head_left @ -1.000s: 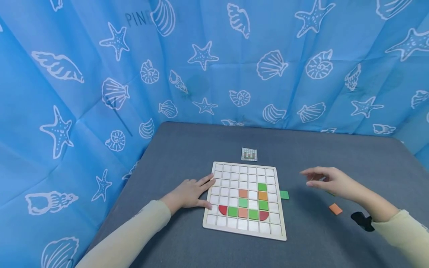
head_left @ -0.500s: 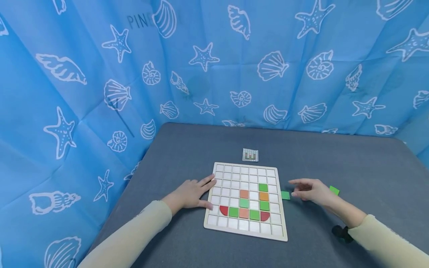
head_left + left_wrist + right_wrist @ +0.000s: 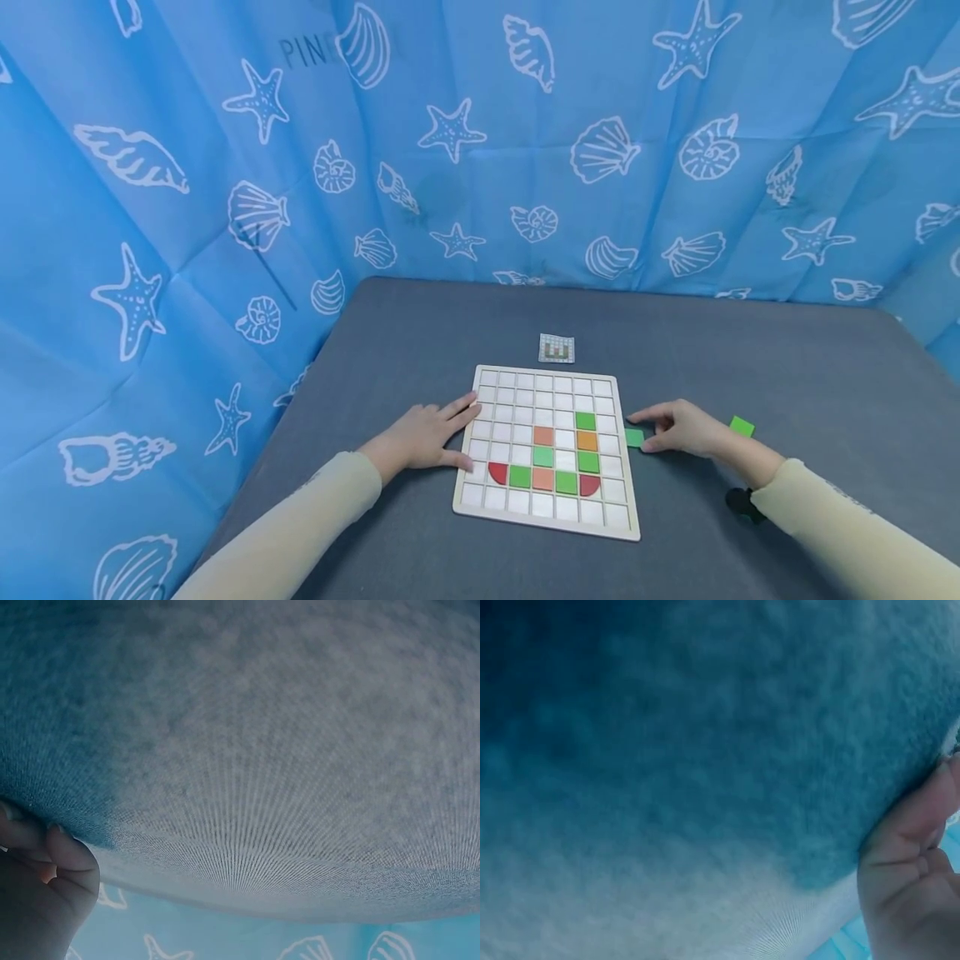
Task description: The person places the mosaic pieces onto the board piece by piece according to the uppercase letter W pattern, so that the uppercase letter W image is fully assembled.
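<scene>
A white grid board (image 3: 551, 525) lies on the table, with red quarter-round tiles and green, orange and salmon square tiles in some of its cells. My left hand (image 3: 420, 433) rests on the board's left edge, fingers and thumb spread. A loose green tile (image 3: 634, 437) lies against the board's right edge. Close over it is my right hand (image 3: 686, 432): the thumb is at the tile's right corner, and the index finger reaches past its far side with a small gap. In the right wrist view the thumb (image 3: 911, 817) shows, but the tile is out of sight.
A small pattern card (image 3: 557, 348) lies beyond the board. Another green tile (image 3: 742, 427) lies behind my right wrist, and a black object (image 3: 742, 503) is partly covered by the right sleeve. A blue shell-print curtain (image 3: 480, 142) hangs behind the grey table (image 3: 420, 333).
My right hand has moved left and down to the loose green tile beside the board. The left hand stays on the board's edge, and the tiles on the board have not changed.
</scene>
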Demonstrator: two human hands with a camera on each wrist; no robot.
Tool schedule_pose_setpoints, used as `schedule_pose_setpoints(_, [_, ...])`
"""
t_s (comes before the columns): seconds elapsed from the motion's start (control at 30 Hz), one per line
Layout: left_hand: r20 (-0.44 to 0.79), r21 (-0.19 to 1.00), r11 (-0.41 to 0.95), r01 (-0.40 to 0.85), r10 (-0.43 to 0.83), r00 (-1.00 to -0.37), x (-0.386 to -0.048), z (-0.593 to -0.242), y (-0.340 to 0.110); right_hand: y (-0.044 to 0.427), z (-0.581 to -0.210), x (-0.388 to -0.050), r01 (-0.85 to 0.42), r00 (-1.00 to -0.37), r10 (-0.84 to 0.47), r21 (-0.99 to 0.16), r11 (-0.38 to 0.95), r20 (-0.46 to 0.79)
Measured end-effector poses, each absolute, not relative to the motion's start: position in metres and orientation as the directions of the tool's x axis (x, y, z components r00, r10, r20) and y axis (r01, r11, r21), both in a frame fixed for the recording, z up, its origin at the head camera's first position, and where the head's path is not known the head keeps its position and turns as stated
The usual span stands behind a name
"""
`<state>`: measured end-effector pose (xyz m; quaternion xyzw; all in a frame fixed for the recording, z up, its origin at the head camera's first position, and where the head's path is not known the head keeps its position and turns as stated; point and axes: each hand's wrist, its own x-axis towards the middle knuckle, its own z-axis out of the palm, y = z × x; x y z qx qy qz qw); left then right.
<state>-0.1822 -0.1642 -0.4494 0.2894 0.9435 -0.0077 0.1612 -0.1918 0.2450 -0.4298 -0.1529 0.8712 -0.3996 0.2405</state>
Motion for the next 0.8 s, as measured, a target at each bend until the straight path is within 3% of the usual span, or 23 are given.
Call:
schedule_pose_setpoints(0.47, [-0.293,0.086,0.825,0.559,0.557,-0.777,-0.182,-0.450,-0.166,0.239,-0.429,-0.191,-0.097,-0.847,-0.449,-0.748,0.657,-0.284])
schedule_pose_setpoints(0.8, [-0.293,0.076,0.829,0.554,0.550,-0.782,-0.181,-0.449,-0.165,0.225,-0.424,-0.182,-0.044,-0.886,-0.364,-0.727,0.685,-0.289])
